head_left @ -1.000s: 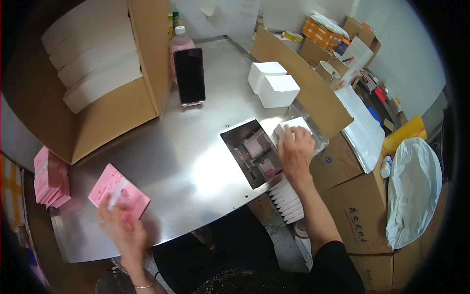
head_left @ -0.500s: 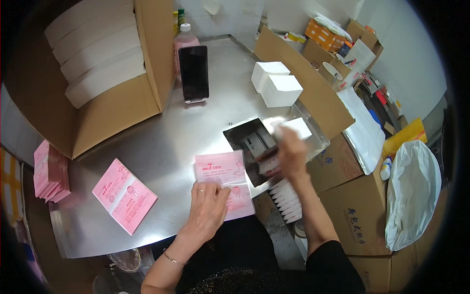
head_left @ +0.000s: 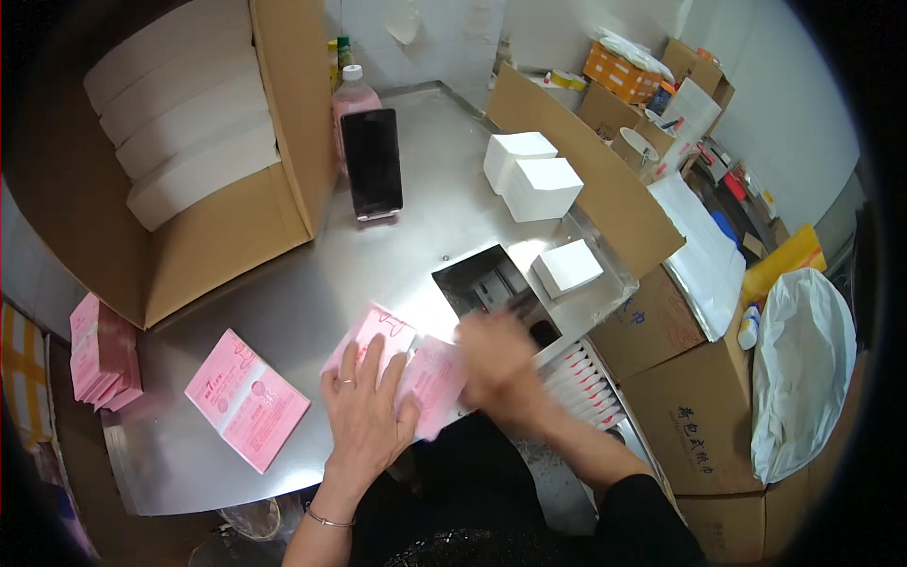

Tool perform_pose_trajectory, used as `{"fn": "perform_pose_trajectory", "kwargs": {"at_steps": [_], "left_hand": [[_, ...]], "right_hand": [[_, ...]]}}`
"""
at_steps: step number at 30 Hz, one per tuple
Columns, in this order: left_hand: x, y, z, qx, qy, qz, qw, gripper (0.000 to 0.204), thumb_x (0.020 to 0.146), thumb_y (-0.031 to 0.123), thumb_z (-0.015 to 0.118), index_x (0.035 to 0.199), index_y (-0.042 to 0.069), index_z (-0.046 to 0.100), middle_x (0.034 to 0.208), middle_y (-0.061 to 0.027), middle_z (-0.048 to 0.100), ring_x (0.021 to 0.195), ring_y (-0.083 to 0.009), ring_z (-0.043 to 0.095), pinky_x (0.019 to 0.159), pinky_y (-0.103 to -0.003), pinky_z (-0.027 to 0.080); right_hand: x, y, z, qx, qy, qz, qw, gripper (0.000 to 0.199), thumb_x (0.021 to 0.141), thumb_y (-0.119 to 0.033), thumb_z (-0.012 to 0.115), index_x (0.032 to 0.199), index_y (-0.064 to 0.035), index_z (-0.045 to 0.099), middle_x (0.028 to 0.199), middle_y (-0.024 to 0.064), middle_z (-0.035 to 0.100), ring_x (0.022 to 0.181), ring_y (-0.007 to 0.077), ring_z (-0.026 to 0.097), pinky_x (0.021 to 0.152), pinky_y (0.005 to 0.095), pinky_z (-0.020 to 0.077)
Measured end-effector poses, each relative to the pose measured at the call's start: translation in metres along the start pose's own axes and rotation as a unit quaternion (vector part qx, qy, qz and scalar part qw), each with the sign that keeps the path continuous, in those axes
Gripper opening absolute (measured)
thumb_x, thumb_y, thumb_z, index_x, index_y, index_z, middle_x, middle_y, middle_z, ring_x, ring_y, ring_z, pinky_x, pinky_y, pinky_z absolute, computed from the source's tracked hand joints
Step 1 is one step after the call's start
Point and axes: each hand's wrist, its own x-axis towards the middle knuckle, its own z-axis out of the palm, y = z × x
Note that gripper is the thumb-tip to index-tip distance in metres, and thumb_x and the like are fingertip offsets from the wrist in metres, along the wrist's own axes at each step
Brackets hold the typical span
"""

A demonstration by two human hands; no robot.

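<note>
Landmark = dark rectangular opening in the metal bench. Pink printed sheet on bench, left of and nearer the person than the opening, part covered by the hand. Left hand on top of it, left of the opening, fingers spread wide, palm down, ring on one finger, not gripping. Right hand motion-blurred, at the near edge of the opening, just beside the sheet's right side; cannot tell whether its fingers are wide, narrow or holding anything. Pink stack flat on bench, further left of the opening; fanned pink pile farthest left of it. Single white block just right of the opening; pair of white blocks, touching each other, beyond it. Phone propped upright, beyond and left of the opening, bottle with pink contents behind phone. Big open carton with white bundles inside, well left of the opening. Row of white packets with red marks, right of the opening, nearer the person. White plastic bag well right of the opening
</note>
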Motion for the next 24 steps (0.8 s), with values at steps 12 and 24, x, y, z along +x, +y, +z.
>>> {"fn": "perform_pose_trajectory", "kwargs": {"at_steps": [12,24], "left_hand": [[0.012,0.014,-0.012,0.079,0.002,0.01,0.997,0.054,0.082,0.046,0.072,0.117,0.007,0.064,0.113,-0.0168,0.057,0.097,-0.0325,0.055,0.076,-0.044,0.042],[0.004,0.011,-0.019,-0.068,-0.035,0.036,0.996,0.065,0.071,0.022,0.074,0.132,0.008,0.058,0.102,-0.0165,0.054,0.092,-0.0323,0.056,0.075,-0.043,0.043]], "right_hand": [[-0.012,0.126,-0.037,-0.219,-0.011,0.236,0.947,0.013,0.088,-0.011,0.062,0.091,-0.0008,0.07,0.09,0.0148,0.062,0.093,0.0325,0.058,0.079,0.0458,0.0462],[-0.046,-0.045,0.006,0.004,-0.088,-0.15,0.985,0.046,0.08,-0.012,0.062,0.124,0.0005,0.061,0.12,0.0279,0.059,0.117,0.042,0.058,0.109,0.0696,0.0314]]}}
